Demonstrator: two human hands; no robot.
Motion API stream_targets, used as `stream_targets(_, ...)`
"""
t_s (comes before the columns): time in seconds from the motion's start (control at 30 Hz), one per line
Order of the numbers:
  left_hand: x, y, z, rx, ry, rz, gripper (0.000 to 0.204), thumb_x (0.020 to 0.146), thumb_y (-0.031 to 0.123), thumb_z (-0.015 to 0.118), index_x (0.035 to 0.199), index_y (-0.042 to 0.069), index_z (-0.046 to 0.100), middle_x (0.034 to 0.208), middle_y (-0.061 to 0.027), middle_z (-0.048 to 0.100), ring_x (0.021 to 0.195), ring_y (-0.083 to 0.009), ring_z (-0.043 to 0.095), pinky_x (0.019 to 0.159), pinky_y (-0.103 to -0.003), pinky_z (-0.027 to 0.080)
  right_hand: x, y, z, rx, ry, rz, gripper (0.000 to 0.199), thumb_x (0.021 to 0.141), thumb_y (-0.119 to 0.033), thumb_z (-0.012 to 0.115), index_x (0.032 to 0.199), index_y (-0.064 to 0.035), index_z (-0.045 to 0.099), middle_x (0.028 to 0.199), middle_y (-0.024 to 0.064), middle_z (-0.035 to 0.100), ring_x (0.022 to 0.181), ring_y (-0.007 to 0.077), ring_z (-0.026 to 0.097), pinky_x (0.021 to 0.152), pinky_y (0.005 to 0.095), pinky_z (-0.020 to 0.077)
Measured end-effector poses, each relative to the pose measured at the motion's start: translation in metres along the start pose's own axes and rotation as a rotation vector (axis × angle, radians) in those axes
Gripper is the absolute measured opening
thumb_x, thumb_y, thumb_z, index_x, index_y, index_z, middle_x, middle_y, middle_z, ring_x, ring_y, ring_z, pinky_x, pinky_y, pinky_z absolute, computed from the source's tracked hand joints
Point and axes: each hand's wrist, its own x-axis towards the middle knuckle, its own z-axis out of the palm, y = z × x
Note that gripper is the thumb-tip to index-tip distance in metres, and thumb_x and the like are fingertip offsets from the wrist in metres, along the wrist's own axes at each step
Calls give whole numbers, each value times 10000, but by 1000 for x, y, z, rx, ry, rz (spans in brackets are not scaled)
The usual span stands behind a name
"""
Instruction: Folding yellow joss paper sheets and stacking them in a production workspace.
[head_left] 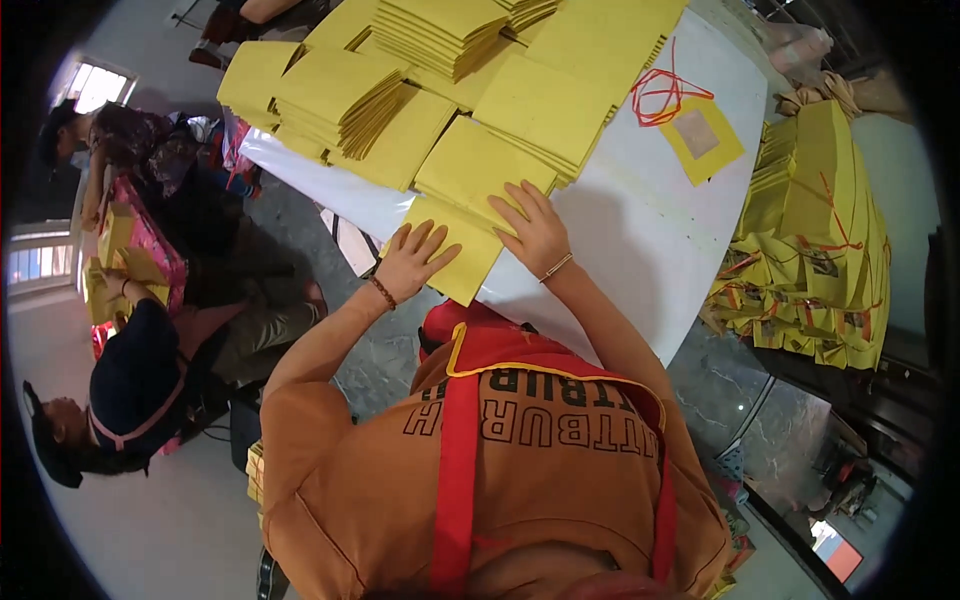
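A yellow paper sheet or flat bag (pixel 462 262) lies at the near edge of the white table, its near corner sticking out toward me. My left hand (pixel 412 258) rests on its left part with the fingers spread. My right hand (pixel 535 232) lies open across its right side, fingertips reaching onto the neighbouring yellow stack (pixel 480 160) just beyond. Neither hand grips anything. Whether the near piece is one layer or several, I cannot tell.
Fanned yellow stacks (pixel 340 95) cover the far table. Red string (pixel 665 100) and a yellow square with a pale patch (pixel 703 140) lie on the white table (pixel 660 230). Tied yellow bundles (pixel 810 240) are piled at the right. Two people work at the left by a pink-covered table (pixel 160 235).
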Motion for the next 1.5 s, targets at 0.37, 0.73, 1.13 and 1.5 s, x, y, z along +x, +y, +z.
stream_targets(0.37,18,-12,5,12,50,10,576,732,121,528,1291,210,418,1274,-112,432,1181,-310,405,933,-502,346,8,17,6,17,-40,39,479,728,-208,658,1193,-196,541,1258,63,443,1199,281,372,969,383,374)
stream_targets(0.73,9,-14,5,24,40,23,654,687,101,577,1306,228,408,1308,-81,420,1183,-272,417,954,-436,354,12,18,5,-15,-35,41,512,715,-203,667,1205,-203,519,1232,66,467,1170,289,406,944,400,390)
stream_targets(1.13,8,-7,1,-93,-93,-17,641,830,543,453,1355,197,334,1397,-128,297,1273,-319,276,1038,-479,215,8,-21,-24,-162,116,44,575,690,-280,702,1211,-129,513,1276,157,424,1170,354,409,941,432,334)
stream_targets(1.5,17,-8,11,-88,-75,-44,622,838,506,465,1360,192,337,1414,-132,278,1289,-328,247,1048,-476,187,-57,-56,29,-104,-389,-30,399,801,-416,534,1106,-163,582,1245,34,488,1228,196,365,956,528,271)
